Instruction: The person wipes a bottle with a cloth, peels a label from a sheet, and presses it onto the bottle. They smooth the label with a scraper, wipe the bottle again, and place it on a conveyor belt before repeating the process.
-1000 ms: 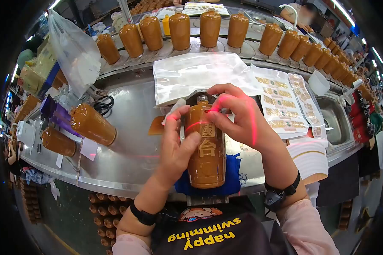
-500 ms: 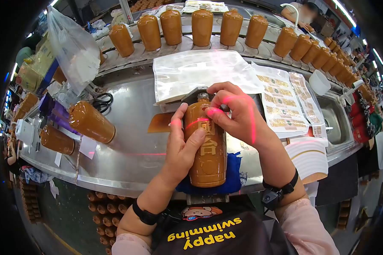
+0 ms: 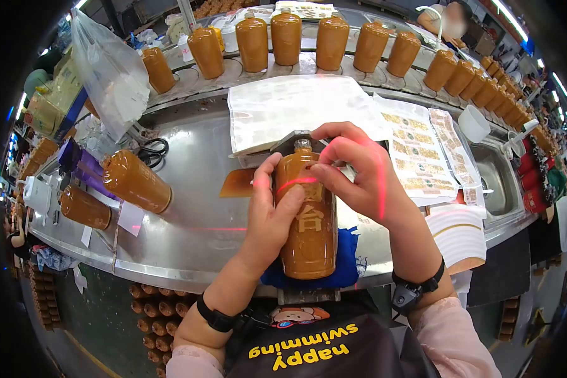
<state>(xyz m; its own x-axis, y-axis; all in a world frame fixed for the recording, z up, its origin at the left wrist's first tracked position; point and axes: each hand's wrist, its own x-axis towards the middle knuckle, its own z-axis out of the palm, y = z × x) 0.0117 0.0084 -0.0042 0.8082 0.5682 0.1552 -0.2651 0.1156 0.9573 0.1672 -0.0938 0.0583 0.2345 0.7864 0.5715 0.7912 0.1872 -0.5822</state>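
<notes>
A glossy brown bottle (image 3: 307, 246) with raised gold characters lies tilted on a blue cloth (image 3: 346, 255), its neck pointing away from me. My left hand (image 3: 268, 211) is wrapped round its left side, thumb across the front over part of the upper character. At the bottle's upper right, my right hand (image 3: 356, 170) has thumb and forefinger pinched together close to the shoulder. A tiny dark spot shows at those fingertips; what it is I cannot make out. Red laser light crosses the bottle and both hands.
Several brown bottles (image 3: 332, 43) stand on a curved conveyor (image 3: 233, 68) behind. Printed label sheets (image 3: 419, 151) lie right, near a sink (image 3: 494, 179). Two tilted bottles (image 3: 135, 179) and black scissors (image 3: 152, 151) are at left. A plastic bag (image 3: 110, 75) hangs there. Another person (image 3: 444, 25) sits beyond.
The conveyor bottles have moved to the right, and another shows beside the plastic bag. My right hand has shifted slightly right, still pinched. My left thumb now covers more of the upper character.
</notes>
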